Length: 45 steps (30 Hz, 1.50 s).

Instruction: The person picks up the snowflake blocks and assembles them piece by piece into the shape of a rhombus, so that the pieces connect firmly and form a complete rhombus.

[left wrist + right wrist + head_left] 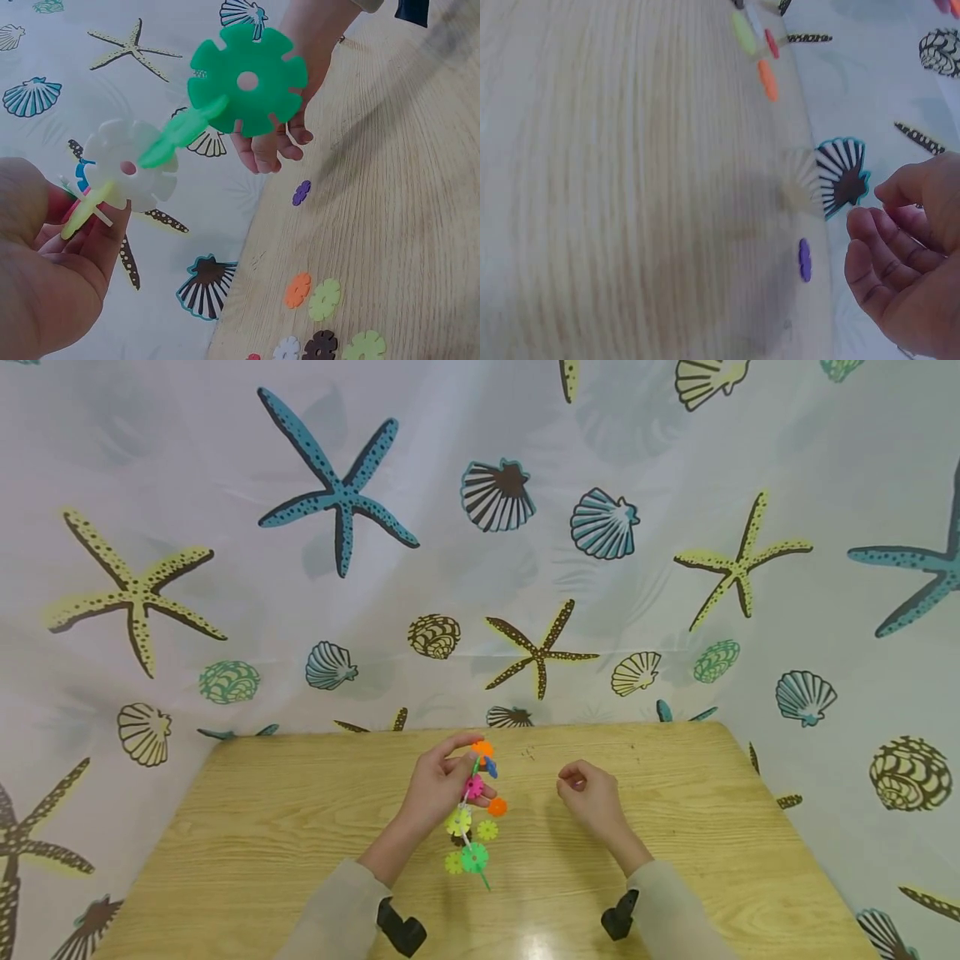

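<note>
My left hand (pixel 435 789) grips a chain of slotted plastic discs, raised above the table. Near its fingers are an orange disc (pixel 482 748), a blue disc (pixel 491 767) and a pink disc (pixel 473 787). Lower down, the chain ends in a large green disc (pixel 277 86), joined through a lighter green piece (pixel 180 136) to a white disc (pixel 150 146). Part of the chain is hidden behind the left fingers. To the right, my right hand (pixel 595 797) hovers with fingers loosely bent and nothing visible between them. A purple disc (pixel 805 260) lies on the table near it.
Several loose discs lie on the wooden table (pixel 300 835) beneath the chain, among them an orange disc (pixel 298 290), a yellow-green disc (pixel 325 300) and a dark brown disc (pixel 321 346). A curtain (pixel 435 577) printed with shells and starfish hangs behind the table.
</note>
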### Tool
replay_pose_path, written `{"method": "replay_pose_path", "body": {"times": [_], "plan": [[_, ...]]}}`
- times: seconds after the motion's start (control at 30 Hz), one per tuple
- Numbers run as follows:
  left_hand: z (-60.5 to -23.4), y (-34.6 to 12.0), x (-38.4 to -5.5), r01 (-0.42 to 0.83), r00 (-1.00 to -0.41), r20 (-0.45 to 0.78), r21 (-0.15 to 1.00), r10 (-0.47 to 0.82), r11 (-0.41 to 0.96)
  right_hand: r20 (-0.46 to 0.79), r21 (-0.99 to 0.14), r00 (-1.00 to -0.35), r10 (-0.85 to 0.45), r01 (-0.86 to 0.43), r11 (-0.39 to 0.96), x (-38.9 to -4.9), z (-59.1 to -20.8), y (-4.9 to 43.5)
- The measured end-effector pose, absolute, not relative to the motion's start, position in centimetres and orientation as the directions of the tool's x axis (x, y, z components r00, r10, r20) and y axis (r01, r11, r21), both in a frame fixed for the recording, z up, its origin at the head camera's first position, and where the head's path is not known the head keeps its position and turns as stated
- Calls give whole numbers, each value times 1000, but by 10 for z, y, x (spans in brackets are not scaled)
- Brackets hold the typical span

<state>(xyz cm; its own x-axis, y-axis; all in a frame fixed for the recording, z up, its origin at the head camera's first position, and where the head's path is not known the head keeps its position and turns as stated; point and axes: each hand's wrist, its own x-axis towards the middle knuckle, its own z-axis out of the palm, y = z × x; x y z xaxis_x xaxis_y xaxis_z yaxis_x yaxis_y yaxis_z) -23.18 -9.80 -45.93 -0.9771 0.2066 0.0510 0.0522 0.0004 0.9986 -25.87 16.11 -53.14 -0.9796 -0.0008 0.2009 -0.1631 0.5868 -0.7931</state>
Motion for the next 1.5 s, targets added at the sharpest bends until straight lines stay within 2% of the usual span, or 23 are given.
{"method": "replay_pose_path", "body": {"times": [0.27, 0.57, 0.97, 1.5], "plan": [[-459, -98, -233, 69, -976, 62, 997, 208, 29, 141, -799, -990, 19, -103, 592, -264, -549, 175], [-459, -98, -233, 69, -977, 61, 997, 205, 33, 116, -746, -992, 42, -59, 664, -271, -563, 183], [-458, -99, -233, 69, -977, 59, 997, 205, 41, 105, -673, -994, 31, -48, 738, -277, -568, 180], [-459, -101, -233, 54, -980, 46, 998, 196, 35, 105, -673, -993, 57, -28, 739, -279, -568, 178]]}}
